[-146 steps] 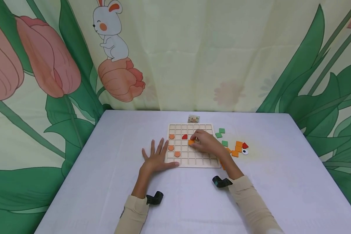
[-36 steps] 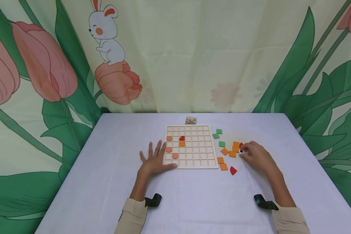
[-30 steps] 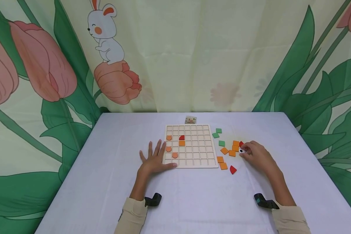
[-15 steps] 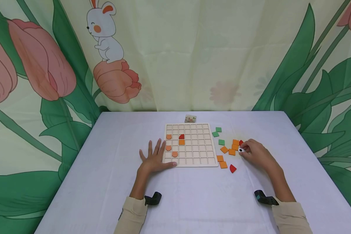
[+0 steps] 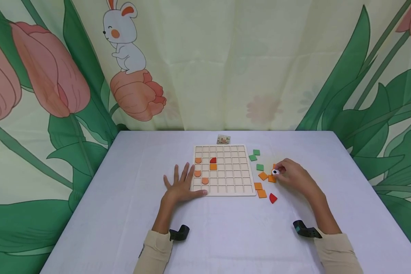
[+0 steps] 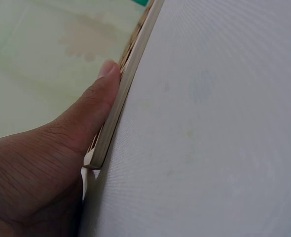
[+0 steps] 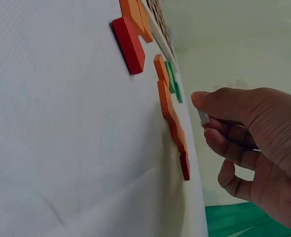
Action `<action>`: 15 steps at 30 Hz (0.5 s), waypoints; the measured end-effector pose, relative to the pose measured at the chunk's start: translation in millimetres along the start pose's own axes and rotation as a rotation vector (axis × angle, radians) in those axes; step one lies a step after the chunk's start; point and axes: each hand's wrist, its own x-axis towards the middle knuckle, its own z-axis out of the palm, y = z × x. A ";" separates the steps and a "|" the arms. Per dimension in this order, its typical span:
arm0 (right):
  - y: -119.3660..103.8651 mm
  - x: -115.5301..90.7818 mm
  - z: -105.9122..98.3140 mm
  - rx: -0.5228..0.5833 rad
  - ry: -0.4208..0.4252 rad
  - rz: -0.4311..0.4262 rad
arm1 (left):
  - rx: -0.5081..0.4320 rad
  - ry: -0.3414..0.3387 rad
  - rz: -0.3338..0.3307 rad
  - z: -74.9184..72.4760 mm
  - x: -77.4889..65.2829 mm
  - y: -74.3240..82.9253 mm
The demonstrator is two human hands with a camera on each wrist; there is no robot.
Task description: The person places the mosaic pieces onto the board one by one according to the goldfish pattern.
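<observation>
My right hand (image 5: 293,177) pinches a white round eye piece (image 5: 275,172) with a black dot, lifted off the table among the loose pieces; the right wrist view shows the piece edge-on between thumb and fingers. My left hand (image 5: 180,187) lies with fingers spread at the left side of a wooden grid board (image 5: 231,190), its thumb resting on the board's near edge. On the board sit several orange discs (image 5: 205,181), a red quarter-round piece (image 5: 213,160) and an orange square (image 5: 213,166) just below it.
Right of the board lie green squares (image 5: 260,167), several orange squares (image 5: 262,194) and a red quarter-round piece (image 5: 273,198). A red piece (image 7: 185,165) shows in the right wrist view. A small patterned card (image 5: 223,139) lies behind the board. A printed curtain (image 5: 205,68) hangs behind the table.
Earlier my right hand set the orange square on the board, then moved right to the white eye piece. Now it has lifted that piece and shifted slightly left. My left hand stays put.
</observation>
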 end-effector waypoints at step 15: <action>-57.0 25.2 18.4 0.007 -0.034 -0.174 | -0.043 0.019 0.001 -0.8 -1.8 0.1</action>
